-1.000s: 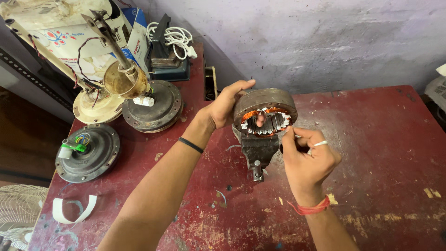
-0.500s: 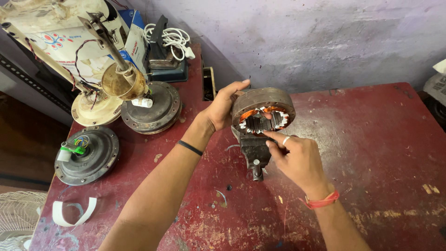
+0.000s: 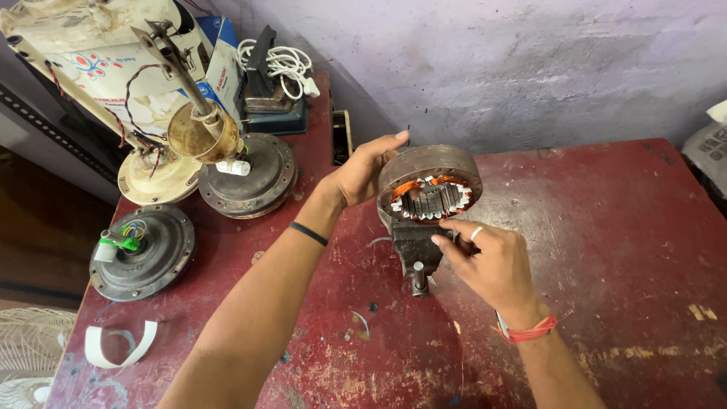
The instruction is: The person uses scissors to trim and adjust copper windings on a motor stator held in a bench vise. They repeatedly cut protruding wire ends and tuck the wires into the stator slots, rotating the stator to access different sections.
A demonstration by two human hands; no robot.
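A round fan motor (image 3: 430, 189) with copper windings and a ring of metal teeth stands on edge near the middle of the red table (image 3: 606, 250), clamped in a small dark vise (image 3: 413, 254) whose screw handle points toward the person. The left hand (image 3: 362, 176) cups the motor's left rim, fingers spread and curved around the casing with the fingertips reaching over its top edge. The right hand (image 3: 488, 261) sits just below and to the right of the motor, over the vise; its fingers are drawn together with the tips touching the lower edge of the motor's open face, and whether they pinch anything cannot be told. It wears a ring, and an orange thread circles the wrist; a black band (image 3: 308, 233) circles the left forearm.

To the left, well apart from the vise, two dark round motor housings lie flat: one (image 3: 248, 176) near the back and one with coloured wires (image 3: 142, 252) near the table's left edge. Behind them a cream fan body (image 3: 113, 68) leans with a rod and brass-coloured cup. A coil of white cord (image 3: 282, 64) rests on a dark box at the back by the wall (image 3: 530, 60). A curled white strip (image 3: 120, 350) lies at the near left corner. Nothing stands between the hands and the motor.
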